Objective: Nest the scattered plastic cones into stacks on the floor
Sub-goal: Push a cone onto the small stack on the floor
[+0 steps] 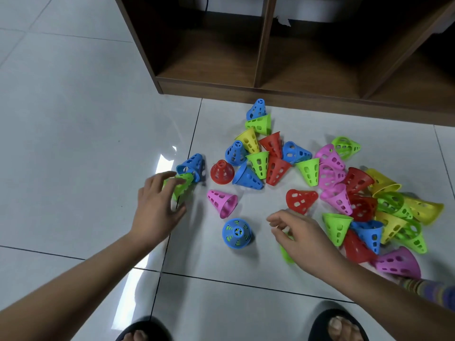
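Sandalled feet (145, 332) at the lower edge. A green cone (183, 187) is gripped by the left hand (157, 205); a second green cone (285, 253), largely hidden, is held by the right hand (305, 239). Little nesting is judged done: most cones (275, 171) are scattered on the floor (73, 119) before a wooden shelf (270, 91).

Left hand (157, 205) and right hand (305, 239) bare, forearms bare too. Multicolour striped fabric (428, 289) by right elbow, can't tell if it's a sleeve. Dark open-toe slippers, left (145, 331) and right (337, 326), toes showing.
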Action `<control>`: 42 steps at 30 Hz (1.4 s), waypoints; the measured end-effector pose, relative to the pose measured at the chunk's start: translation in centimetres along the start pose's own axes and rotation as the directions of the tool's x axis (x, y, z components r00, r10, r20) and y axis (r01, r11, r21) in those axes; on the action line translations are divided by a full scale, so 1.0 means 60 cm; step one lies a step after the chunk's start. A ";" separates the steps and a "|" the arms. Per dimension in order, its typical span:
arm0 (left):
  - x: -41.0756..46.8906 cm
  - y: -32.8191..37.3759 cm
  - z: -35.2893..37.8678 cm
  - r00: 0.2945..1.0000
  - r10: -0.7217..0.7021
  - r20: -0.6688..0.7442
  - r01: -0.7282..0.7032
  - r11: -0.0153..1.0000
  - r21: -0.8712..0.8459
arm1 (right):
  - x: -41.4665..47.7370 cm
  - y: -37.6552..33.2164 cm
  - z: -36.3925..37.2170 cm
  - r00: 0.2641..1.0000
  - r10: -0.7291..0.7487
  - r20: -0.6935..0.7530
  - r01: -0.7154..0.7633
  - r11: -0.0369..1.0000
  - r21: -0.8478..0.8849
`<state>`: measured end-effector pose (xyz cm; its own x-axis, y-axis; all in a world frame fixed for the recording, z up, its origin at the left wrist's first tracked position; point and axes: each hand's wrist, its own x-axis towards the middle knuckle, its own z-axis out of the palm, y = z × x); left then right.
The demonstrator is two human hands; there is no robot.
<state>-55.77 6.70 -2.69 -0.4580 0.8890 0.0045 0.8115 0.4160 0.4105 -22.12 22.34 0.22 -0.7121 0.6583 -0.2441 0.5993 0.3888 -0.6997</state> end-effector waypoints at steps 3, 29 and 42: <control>0.009 -0.021 0.000 0.998 -0.045 0.047 0.042 0.997 0.067 | -0.014 0.025 -0.010 0.988 -0.153 0.003 0.149 0.956 -0.253; -0.032 0.095 -0.026 0.996 -0.012 0.090 0.045 0.929 -0.368 | -0.069 0.068 -0.011 0.999 0.005 0.046 0.007 0.969 -0.247; -0.073 0.175 0.000 0.954 0.238 0.184 -0.117 0.858 -0.499 | -0.030 -0.034 -0.048 0.989 -0.142 0.029 0.145 0.978 -0.152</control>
<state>-45.23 7.16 1.63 -0.1772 0.9820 -0.0662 0.5689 0.1571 0.8072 -21.04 22.23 4.01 -0.8006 0.5769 -0.1618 0.5381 0.5734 -0.6178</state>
